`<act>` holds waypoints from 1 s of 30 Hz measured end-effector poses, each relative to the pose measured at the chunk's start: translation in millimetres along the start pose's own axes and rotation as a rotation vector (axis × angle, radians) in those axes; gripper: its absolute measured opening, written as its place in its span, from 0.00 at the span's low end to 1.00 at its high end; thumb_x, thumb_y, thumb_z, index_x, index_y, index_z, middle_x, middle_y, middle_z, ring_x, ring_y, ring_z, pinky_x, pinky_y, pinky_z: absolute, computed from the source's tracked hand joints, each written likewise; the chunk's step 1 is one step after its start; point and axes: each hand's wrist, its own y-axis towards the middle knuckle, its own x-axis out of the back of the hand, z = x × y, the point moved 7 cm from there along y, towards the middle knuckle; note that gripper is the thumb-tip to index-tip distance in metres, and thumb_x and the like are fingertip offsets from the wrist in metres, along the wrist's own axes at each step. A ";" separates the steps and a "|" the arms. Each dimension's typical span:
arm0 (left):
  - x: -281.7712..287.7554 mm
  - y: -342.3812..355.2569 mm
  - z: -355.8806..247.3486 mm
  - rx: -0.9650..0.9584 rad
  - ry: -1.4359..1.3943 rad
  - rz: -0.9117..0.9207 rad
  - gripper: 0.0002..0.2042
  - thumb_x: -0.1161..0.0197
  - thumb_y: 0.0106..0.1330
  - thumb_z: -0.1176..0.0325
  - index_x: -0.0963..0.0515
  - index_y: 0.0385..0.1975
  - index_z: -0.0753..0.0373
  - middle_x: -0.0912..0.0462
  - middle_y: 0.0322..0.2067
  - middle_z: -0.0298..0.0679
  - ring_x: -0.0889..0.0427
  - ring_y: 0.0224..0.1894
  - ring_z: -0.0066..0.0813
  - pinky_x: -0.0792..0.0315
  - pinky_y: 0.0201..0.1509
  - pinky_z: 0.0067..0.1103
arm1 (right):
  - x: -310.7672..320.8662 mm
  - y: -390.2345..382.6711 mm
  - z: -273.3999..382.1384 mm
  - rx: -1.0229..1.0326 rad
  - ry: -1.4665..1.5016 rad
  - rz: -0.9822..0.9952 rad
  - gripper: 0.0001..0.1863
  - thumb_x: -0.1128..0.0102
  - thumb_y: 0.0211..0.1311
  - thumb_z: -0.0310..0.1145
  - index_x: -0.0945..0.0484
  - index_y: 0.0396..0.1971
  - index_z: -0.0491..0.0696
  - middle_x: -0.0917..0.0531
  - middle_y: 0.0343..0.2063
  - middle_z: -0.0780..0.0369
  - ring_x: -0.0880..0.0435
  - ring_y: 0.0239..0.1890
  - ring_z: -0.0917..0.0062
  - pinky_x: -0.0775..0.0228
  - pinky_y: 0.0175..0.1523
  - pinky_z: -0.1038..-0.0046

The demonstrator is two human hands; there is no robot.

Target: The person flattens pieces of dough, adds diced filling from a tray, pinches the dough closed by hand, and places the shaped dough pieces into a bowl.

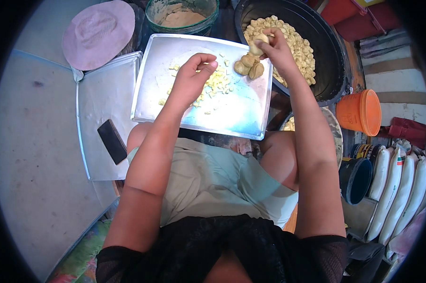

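Note:
A shallow metal tray [151, 61] rests across my lap, with small pale yellow cubes [217, 84] scattered over its middle. My left hand [194, 78] is over the cubes, thumb and fingers brought together; whatever they may pinch is too small to tell. At the tray's far right corner, my right hand [276, 49] grips a pale dough ball [258, 45] between thumb and fingers. Just below it, a few browner dough lumps [249, 67] sit clustered on the tray. Beyond my right hand, a large black tub [328, 78] holds a heap of similar pale lumps [298, 42].
A green tub [149, 14] with brown powder stands behind the tray. On the left are a pink hat [99, 30], a metal sheet [102, 94] and a black phone [112, 141]. Orange buckets [359, 112], a dark bucket [356, 181] and white sacks [401, 193] line the right.

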 end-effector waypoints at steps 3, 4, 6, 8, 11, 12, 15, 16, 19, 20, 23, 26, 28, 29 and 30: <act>-5.0 -5.1 -6.8 -0.013 -0.098 -0.039 0.15 0.44 0.68 0.63 0.27 0.49 0.65 0.24 0.45 0.38 0.24 0.42 0.23 0.27 0.44 0.20 | -59.4 -20.2 40.3 0.039 0.120 0.213 0.16 0.37 0.59 0.34 0.32 0.42 0.45 0.18 0.33 0.60 0.17 0.34 0.77 0.24 0.32 0.79; -10.0 -4.6 -7.7 0.031 -0.290 0.019 0.15 0.44 0.68 0.64 0.27 0.49 0.65 0.23 0.45 0.38 0.23 0.43 0.25 0.26 0.43 0.21 | -75.8 -25.7 41.5 0.018 0.186 0.319 0.16 0.38 0.61 0.36 0.31 0.44 0.46 0.20 0.35 0.60 0.18 0.34 0.78 0.22 0.34 0.78; 0.9 -1.4 1.2 0.093 -0.376 0.013 0.15 0.44 0.68 0.65 0.28 0.50 0.65 0.21 0.42 0.39 0.21 0.43 0.27 0.23 0.40 0.23 | -94.8 -26.3 35.7 0.112 0.175 0.302 0.14 0.40 0.62 0.35 0.29 0.44 0.46 0.22 0.36 0.63 0.20 0.34 0.80 0.23 0.34 0.78; 27.9 0.8 -3.4 0.058 -0.413 -0.151 0.12 0.44 0.68 0.66 0.27 0.46 0.65 0.21 0.40 0.39 0.21 0.42 0.28 0.24 0.41 0.24 | -100.5 -28.2 26.4 0.177 -0.107 0.261 0.11 0.39 0.59 0.32 0.25 0.40 0.46 0.22 0.36 0.63 0.20 0.32 0.78 0.25 0.35 0.75; 60.4 0.8 -5.0 -0.004 -0.496 -0.269 0.11 0.44 0.68 0.67 0.28 0.45 0.65 0.21 0.41 0.39 0.21 0.41 0.29 0.24 0.41 0.24 | -138.8 -47.1 -4.9 0.378 -0.531 0.546 0.06 0.42 0.51 0.26 0.21 0.30 0.50 0.20 0.33 0.61 0.20 0.38 0.66 0.29 0.44 0.67; 69.2 0.0 -2.4 -0.005 -0.589 -0.296 0.11 0.45 0.67 0.69 0.28 0.46 0.65 0.22 0.41 0.40 0.21 0.42 0.29 0.24 0.43 0.25 | -152.0 -61.3 -11.2 0.372 -0.615 0.618 0.08 0.43 0.48 0.25 0.21 0.29 0.52 0.20 0.33 0.62 0.20 0.39 0.65 0.29 0.44 0.67; 73.8 0.2 -3.7 -0.012 -0.764 -0.280 0.12 0.45 0.65 0.76 0.30 0.48 0.66 0.24 0.42 0.41 0.23 0.45 0.30 0.25 0.48 0.29 | -182.2 -81.7 -25.8 0.484 -0.765 0.688 0.12 0.42 0.47 0.25 0.21 0.34 0.54 0.25 0.35 0.63 0.22 0.42 0.67 0.29 0.43 0.65; 70.6 0.2 -6.9 -0.038 -0.705 -0.273 0.13 0.45 0.64 0.77 0.30 0.48 0.65 0.24 0.44 0.41 0.23 0.46 0.31 0.25 0.48 0.28 | -186.1 -82.5 -32.6 0.482 -0.763 0.692 0.12 0.42 0.47 0.25 0.21 0.34 0.54 0.25 0.35 0.63 0.22 0.42 0.67 0.29 0.43 0.65; 66.7 1.0 -8.5 -0.065 -0.671 -0.274 0.14 0.43 0.62 0.78 0.30 0.48 0.65 0.25 0.45 0.41 0.23 0.46 0.31 0.24 0.47 0.26 | -195.1 -82.8 -30.8 0.693 -0.770 0.669 0.11 0.41 0.47 0.27 0.22 0.34 0.53 0.26 0.35 0.63 0.23 0.43 0.67 0.29 0.44 0.65; 68.1 0.7 -7.0 -0.051 -0.680 -0.287 0.14 0.43 0.62 0.78 0.30 0.48 0.65 0.24 0.44 0.41 0.22 0.45 0.31 0.24 0.46 0.26 | -194.6 -77.8 -33.7 0.665 -0.806 0.658 0.10 0.41 0.47 0.28 0.23 0.33 0.53 0.26 0.35 0.62 0.23 0.43 0.67 0.29 0.44 0.65; 74.5 -1.1 -3.1 -0.025 -0.680 -0.305 0.15 0.42 0.62 0.76 0.30 0.49 0.64 0.22 0.43 0.40 0.21 0.43 0.28 0.24 0.42 0.23 | -192.2 -72.7 -34.0 0.639 -0.825 0.680 0.10 0.40 0.47 0.29 0.24 0.32 0.50 0.27 0.33 0.61 0.23 0.40 0.65 0.29 0.43 0.64; 75.5 -1.6 -2.6 0.001 -0.667 -0.318 0.14 0.41 0.63 0.75 0.29 0.49 0.62 0.22 0.42 0.39 0.21 0.42 0.26 0.25 0.41 0.22 | -191.5 -69.9 -41.1 0.531 -0.846 0.708 0.08 0.39 0.46 0.30 0.24 0.29 0.49 0.27 0.32 0.61 0.23 0.40 0.64 0.30 0.43 0.64; 74.6 -2.8 -4.4 -0.004 -0.641 -0.314 0.14 0.41 0.63 0.73 0.29 0.49 0.61 0.22 0.43 0.38 0.21 0.43 0.26 0.25 0.41 0.22 | -190.7 -74.3 -35.9 0.607 -0.821 0.634 0.05 0.39 0.47 0.31 0.23 0.26 0.50 0.26 0.32 0.62 0.23 0.40 0.66 0.30 0.43 0.65; 74.6 -3.0 -4.5 -0.005 -0.644 -0.317 0.14 0.41 0.63 0.73 0.29 0.49 0.61 0.22 0.43 0.38 0.21 0.43 0.26 0.25 0.41 0.22 | -191.3 -75.9 -36.6 0.608 -0.823 0.638 0.05 0.39 0.47 0.31 0.23 0.26 0.50 0.26 0.32 0.62 0.23 0.40 0.66 0.30 0.43 0.65; 74.5 -2.3 -4.8 -0.002 -0.643 -0.312 0.14 0.41 0.63 0.73 0.29 0.49 0.62 0.22 0.43 0.38 0.22 0.43 0.26 0.25 0.42 0.22 | -192.3 -77.8 -33.7 0.649 -0.821 0.632 0.04 0.39 0.47 0.31 0.23 0.24 0.50 0.26 0.31 0.62 0.23 0.39 0.66 0.30 0.42 0.64</act>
